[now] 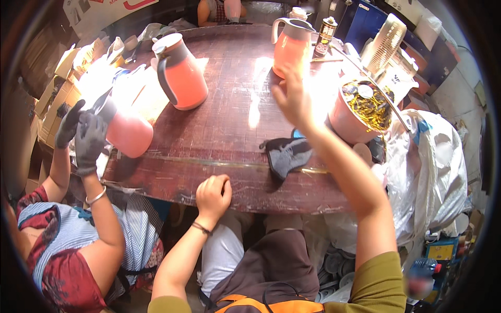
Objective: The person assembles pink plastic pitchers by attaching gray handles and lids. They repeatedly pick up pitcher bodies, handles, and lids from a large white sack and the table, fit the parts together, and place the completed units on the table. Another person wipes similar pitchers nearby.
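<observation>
My right hand (295, 101) reaches over the table, fingers stretched out and apart, in front of the lower part of a coral-pink vacuum jug (293, 47) with a grey collar and pale handle. Whether the fingertips touch it, I cannot tell. At the table's near edge rests my left hand (213, 195), fingers curled in a loose fist with nothing visible in it. A grey and black work glove (289, 156) lies below my right forearm. Farther left stands another pink jug (188, 78) with a dark handle and white lid.
On the left, a co-worker's gloved hands (90, 138) are at a third pink jug (130, 130). A pink tub (347, 117) of gold and black small parts stands at right, beside a spray can (325, 36), stacked clear plastic pieces (386, 44) and white plastic bags (433, 172). Cardboard boxes (65, 94) stand far left.
</observation>
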A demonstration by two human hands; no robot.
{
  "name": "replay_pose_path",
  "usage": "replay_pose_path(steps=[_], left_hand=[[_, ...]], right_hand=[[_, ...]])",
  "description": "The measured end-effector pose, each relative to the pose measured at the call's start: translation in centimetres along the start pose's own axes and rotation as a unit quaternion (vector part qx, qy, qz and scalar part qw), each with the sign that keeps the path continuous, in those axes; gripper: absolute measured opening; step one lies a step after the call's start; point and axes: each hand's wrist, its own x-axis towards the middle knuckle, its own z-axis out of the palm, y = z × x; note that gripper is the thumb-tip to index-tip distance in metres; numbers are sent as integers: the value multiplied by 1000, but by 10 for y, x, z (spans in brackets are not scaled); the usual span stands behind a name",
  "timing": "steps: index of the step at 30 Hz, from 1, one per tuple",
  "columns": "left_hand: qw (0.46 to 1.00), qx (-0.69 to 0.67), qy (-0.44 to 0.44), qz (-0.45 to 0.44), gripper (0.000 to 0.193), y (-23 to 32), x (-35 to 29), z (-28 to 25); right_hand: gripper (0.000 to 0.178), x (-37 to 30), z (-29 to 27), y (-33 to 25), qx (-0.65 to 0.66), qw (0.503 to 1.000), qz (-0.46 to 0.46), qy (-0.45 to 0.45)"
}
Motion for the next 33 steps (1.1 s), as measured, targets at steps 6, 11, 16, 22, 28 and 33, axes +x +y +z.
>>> replay_pose_path(steps=[6, 11, 16, 22, 28, 33], left_hand=[[999, 20, -36, -22, 8, 4, 0, -8], [1000, 13, -6, 2, 8, 3, 2, -6], [1000, 15, -14, -1, 8, 2, 3, -2], [997, -67, 39, -29, 6, 1, 1, -8], [859, -476, -16, -187, 25, 50, 7, -52], [872, -272, -360, 192, 71, 182, 2, -121]], right_hand=[[54, 158, 3, 76, -236, 971, -27, 21], [64, 165, 7, 121, -276, 961, 33, 7], [29, 79, 8, 96, -126, 986, -10, 109], [18, -35, -74, 0, 131, 966, -54, 215], [24, -191, -182, -61, 139, 974, -41, 171], [49, -312, -185, -77, 218, 976, 2, 15]])
